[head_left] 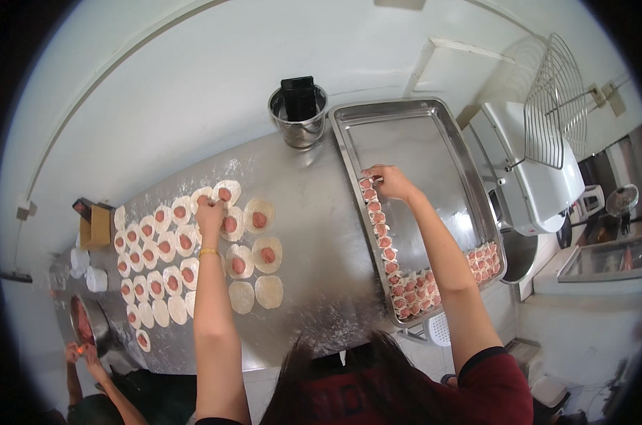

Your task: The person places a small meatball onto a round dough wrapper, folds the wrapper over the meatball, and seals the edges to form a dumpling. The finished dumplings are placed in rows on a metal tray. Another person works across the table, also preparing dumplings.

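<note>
Rows of round dough wrappers (256,216) lie on the steel table, most with a lump of pink minced filling, a few plain. My left hand (209,214), a yellow band at its wrist, reaches to the far rows, fingers pinched on a filled wrapper they mostly hide. My right hand (390,182) is over the left side of a large steel tray (413,131), its fingers closed on a small open-topped dumpling at the far end of a single line. More open-topped dumplings (414,292) stand packed along the tray's near end.
A steel bucket (303,132) holding a black object stands against the wall. At far left, another person's hands (83,353) are beside a metal bowl (103,326) of minced filling. A white appliance (530,170) and wire rack (558,99) stand right of the tray.
</note>
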{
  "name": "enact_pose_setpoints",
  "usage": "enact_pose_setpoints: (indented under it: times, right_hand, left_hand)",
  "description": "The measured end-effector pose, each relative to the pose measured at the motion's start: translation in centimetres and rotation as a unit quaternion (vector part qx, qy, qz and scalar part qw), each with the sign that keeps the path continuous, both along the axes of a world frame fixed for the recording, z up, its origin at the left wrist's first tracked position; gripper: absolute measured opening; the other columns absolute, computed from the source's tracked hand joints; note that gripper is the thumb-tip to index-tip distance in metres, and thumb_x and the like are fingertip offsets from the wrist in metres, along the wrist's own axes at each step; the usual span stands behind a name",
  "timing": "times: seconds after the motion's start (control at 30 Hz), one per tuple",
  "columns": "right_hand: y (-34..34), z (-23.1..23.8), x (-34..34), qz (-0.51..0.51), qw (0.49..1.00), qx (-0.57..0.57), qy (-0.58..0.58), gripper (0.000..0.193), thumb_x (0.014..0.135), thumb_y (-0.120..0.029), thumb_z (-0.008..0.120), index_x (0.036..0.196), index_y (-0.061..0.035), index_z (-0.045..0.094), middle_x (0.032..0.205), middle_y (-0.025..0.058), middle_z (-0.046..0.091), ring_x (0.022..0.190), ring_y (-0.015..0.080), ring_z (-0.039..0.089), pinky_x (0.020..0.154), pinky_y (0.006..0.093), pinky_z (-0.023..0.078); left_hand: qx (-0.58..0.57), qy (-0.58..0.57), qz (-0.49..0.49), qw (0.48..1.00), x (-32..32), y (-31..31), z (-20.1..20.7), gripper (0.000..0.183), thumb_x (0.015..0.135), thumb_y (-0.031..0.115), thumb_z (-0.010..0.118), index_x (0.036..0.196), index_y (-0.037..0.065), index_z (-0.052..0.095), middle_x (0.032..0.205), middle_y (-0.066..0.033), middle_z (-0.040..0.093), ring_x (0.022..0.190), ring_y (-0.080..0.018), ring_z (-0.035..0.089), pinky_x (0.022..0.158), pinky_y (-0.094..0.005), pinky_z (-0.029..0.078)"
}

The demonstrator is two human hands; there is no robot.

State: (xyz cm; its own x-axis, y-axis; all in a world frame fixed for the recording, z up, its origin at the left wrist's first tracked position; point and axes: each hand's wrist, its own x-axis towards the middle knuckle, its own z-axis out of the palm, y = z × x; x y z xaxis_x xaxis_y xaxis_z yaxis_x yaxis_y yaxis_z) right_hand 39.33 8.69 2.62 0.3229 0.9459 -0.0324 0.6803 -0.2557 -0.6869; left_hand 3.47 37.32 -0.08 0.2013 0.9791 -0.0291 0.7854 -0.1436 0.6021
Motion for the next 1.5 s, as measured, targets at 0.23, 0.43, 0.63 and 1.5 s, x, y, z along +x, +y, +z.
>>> enact_pose_setpoints:
  times: [0.23,0.43,0.63,1.5]
  right_hand:
    - [0.0,-1.0,0.1,0.017,0.999,0.045,-0.023,0.046,0.062,0.006,0.049,0.104,-0.0058,0.064,0.1,0.0147,0.062,0.087,0.0331,0.06,0.076,0.0367,0.048]
    - [-0.2,1.3,-4.4,-0.151,0.977,0.147,0.04,0.041,0.071,0.009,0.049,0.108,-0.0036,0.06,0.104,0.0115,0.06,0.09,0.0226,0.061,0.075,0.0324,0.048]
    - [0.1,2.1,-15.5,-0.099,0.8,0.113,0.581,0.032,0.089,-0.017,0.054,0.117,-0.0009,0.052,0.105,0.0038,0.058,0.094,0.0149,0.056,0.082,0.029,0.046]
    - [-10.6,-2.4,-23.3,-0.154,0.837,0.055,0.523,0.027,0.077,0.005,0.059,0.104,0.0036,0.057,0.096,0.0095,0.064,0.088,0.0152,0.06,0.079,0.025,0.047]
  left_hand:
    - [-0.266,-0.512,0.068,0.814,-0.1,0.9,-1.3,0.016,0.079,0.014,0.049,0.091,0.003,0.051,0.091,-0.009,0.053,0.086,-0.022,0.055,0.081,-0.033,0.049]
    - [-0.313,-0.637,-0.001,0.704,0.8,-2.6,2.3,0.024,0.08,0.009,0.048,0.103,0.003,0.045,0.102,-0.0111,0.051,0.096,-0.0237,0.055,0.088,-0.0384,0.049]
    - [-0.436,-0.581,-0.095,0.681,2.2,-13.2,6.0,0.032,0.086,0.008,0.042,0.116,-0.004,0.043,0.113,-0.0127,0.054,0.1,-0.0212,0.056,0.083,-0.0312,0.05]
    - [-0.365,-0.403,-0.054,0.838,-2.2,-31.4,1.1,0.019,0.082,-0.003,0.056,0.1,-0.001,0.056,0.095,-0.0058,0.061,0.084,-0.0107,0.058,0.073,-0.0229,0.049]
